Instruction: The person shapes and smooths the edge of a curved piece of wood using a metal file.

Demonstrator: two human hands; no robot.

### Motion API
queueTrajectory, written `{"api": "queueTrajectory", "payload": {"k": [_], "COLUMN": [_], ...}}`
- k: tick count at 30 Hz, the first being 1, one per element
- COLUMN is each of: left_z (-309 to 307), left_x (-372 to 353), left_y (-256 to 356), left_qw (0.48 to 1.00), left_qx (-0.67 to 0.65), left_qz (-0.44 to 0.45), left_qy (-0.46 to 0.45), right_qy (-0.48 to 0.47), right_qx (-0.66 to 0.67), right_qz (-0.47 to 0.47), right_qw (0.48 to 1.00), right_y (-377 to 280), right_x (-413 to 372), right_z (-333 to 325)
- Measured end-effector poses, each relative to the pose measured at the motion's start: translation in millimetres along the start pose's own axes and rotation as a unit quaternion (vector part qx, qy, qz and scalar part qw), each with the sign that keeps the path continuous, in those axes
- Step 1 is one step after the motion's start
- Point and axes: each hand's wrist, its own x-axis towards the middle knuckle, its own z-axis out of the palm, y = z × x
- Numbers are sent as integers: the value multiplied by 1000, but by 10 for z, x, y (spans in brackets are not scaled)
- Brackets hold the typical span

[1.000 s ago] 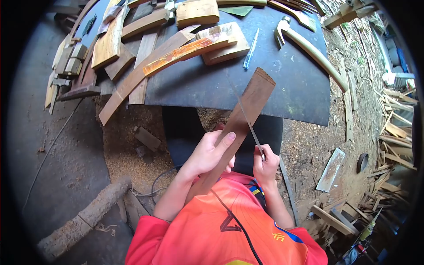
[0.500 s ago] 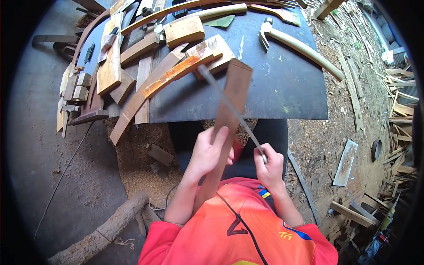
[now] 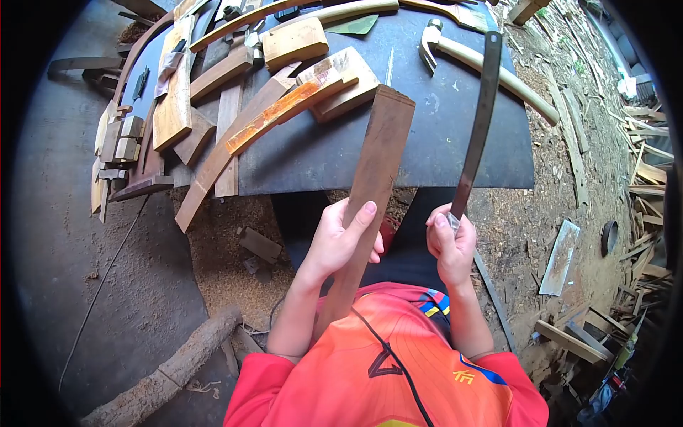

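Note:
My left hand [image 3: 341, 238] grips a long, flat brown wooden board [image 3: 380, 142], the thumb lying across its face. The board slants upward from my lap, and its far end shows above the dark table. In my right hand [image 3: 453, 245] is a long, narrow dark metal blade [image 3: 480, 114] with a hole near its tip and a pale wrapping at the grip. It stands nearly upright, to the right of the board and apart from it. The fingers of both hands are closed round what they hold.
On the dark table [image 3: 455, 164] lie a claw hammer [image 3: 491, 75], a curved wooden piece with an orange patch [image 3: 274, 124], wood blocks [image 3: 295, 44] and a brush [image 3: 455, 14]. A log [image 3: 167, 370] lies at lower left. Scrap wood [image 3: 647, 174] is piled at right.
My right hand has moved a little right and swung the blade from slanting left across the board to nearly upright beside it. The board has shifted only slightly, still in my left hand.

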Motion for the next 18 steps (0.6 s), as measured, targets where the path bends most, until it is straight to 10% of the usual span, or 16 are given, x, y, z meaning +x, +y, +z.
{"api": "queueTrajectory", "payload": {"k": [18], "left_z": [-48], "left_x": [-71], "left_y": [284], "left_qw": [990], "left_qx": [89], "left_qz": [-43], "left_qy": [-98], "right_qy": [54], "right_qx": [4], "right_qz": [-68], "right_qw": [996], "right_y": [-184], "right_x": [296], "right_z": [79]}}
